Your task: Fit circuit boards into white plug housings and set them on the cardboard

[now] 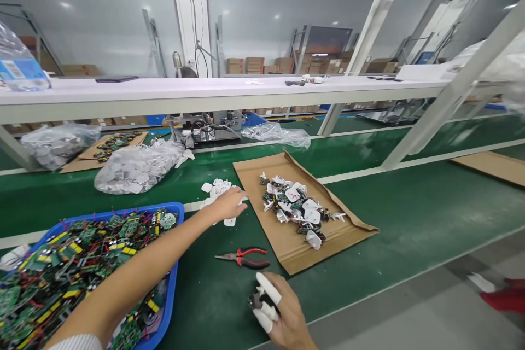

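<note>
My left hand (229, 203) is stretched out over a small pile of white plastic covers (216, 188), beside the cardboard's left edge. Its fingers are partly apart, and nothing shows in them. White finger cots cover some fingers of my right hand (287, 309), which grips a small dark circuit part with white plastic pieces (257, 299) low over the green bench. Between my hands lie red-and-black long-nose pliers (243, 257). A heap of circuit boards with white covers and plug pieces (297, 203) rests on the flat cardboard sheet (283, 254).
A blue tub (174, 284) full of green circuit boards stands under my left forearm. Behind it sit clear bags of white parts (139, 167). A white shelf (229, 90) spans the bench's back, with slanted metal posts (435, 104) at the right.
</note>
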